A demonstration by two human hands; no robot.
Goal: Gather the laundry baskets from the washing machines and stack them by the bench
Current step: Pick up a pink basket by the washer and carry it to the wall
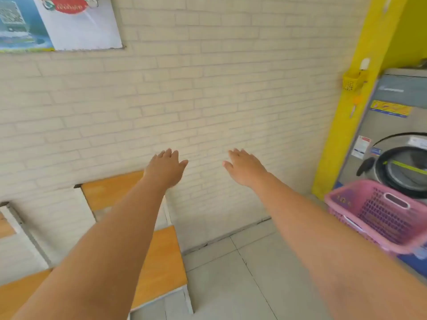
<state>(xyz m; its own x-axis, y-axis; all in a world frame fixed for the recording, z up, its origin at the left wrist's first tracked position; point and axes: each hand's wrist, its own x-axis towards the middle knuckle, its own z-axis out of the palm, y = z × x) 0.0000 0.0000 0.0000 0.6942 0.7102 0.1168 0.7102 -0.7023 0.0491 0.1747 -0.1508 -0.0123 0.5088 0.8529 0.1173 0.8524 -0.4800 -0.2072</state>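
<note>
The fingers point(172, 154) of the left hand point(167, 168) lie loosely together with the thumb out, palm down, holding nothing. The right hand point(246, 167) is the same: fingers spread slightly, empty, palm down. Both arms reach forward at the same height towards the brick wall point(208, 100), with a gap between the hands.

Below the left arm stands the bench point(161, 262), an orange seat and backrest against the wall. On the right, near the right forearm, a pink basket point(379, 218) sits in front of the washer point(402, 139), beside the yellow pillar point(346, 125).

The basket has not yet been taken, and neither hand is close to it. The risk I see is a one-sided grab. The right hand would have to swing right and down, and seizing only the near rim would tip the basket, or knock it against the washer door. Something blue shows under it, so it may sit on another basket, and both could come up together.

The picture is blurred. The basket's right end is cut off, so its far handle and contents can't be made out. Other washers and baskets are out of view.
</note>
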